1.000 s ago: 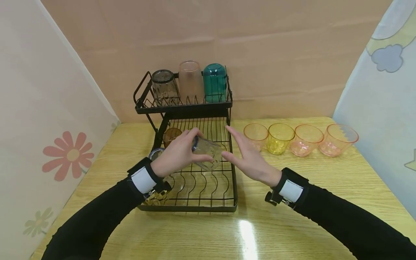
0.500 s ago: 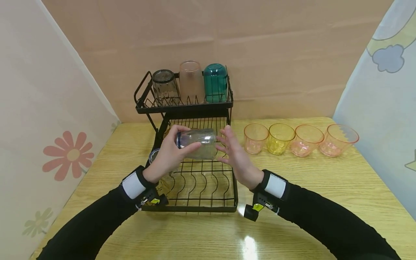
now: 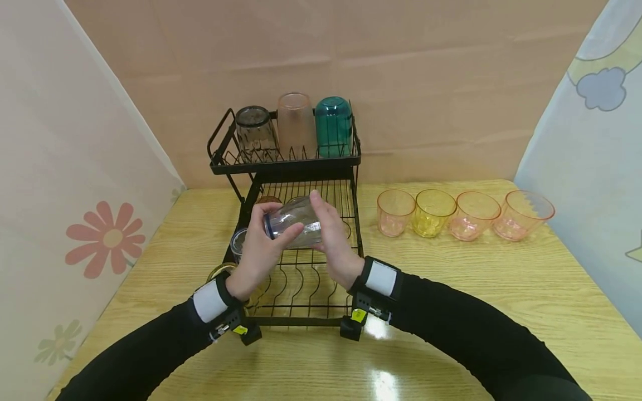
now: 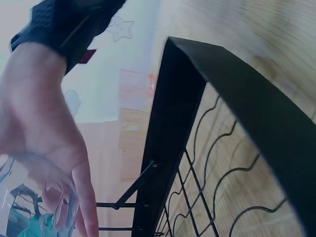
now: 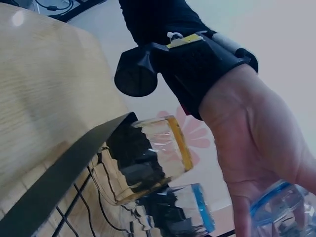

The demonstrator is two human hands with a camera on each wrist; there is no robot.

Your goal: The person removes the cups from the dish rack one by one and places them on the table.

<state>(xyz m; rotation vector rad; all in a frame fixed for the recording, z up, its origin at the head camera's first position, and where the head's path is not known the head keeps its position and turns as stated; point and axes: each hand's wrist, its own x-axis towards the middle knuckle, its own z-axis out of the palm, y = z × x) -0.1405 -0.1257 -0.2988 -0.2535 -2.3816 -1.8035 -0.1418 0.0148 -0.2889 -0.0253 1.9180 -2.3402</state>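
Over the lower rack tier, a clear drinking glass (image 3: 296, 214) with a blue rim lies tilted on its side in the air. My left hand (image 3: 257, 248) grips it near the rim, thumb along the near side and fingers over the top. At the other end, my right hand (image 3: 337, 242) holds the base between its thumb and fingers. The left wrist view shows the right hand (image 4: 49, 118) against the glass base (image 4: 42, 192). In the right wrist view, the left hand (image 5: 256, 133) is by the blue rim (image 5: 271, 195).
A black two-tier dish rack (image 3: 306, 321) stands below. Its top tier bears upside-down grey (image 3: 256, 131), pink (image 3: 295, 125) and teal (image 3: 333, 127) glasses. Yellow (image 5: 153, 158) and blue-rimmed (image 5: 182, 210) glasses sit along its left side. Several coloured tumblers (image 3: 395, 214) line the table's right side.
The right hand has moved left from beside the glass onto its base. The glass swung from tilted downward to nearly level, then tipped slightly upward, and shifted left with the left hand.
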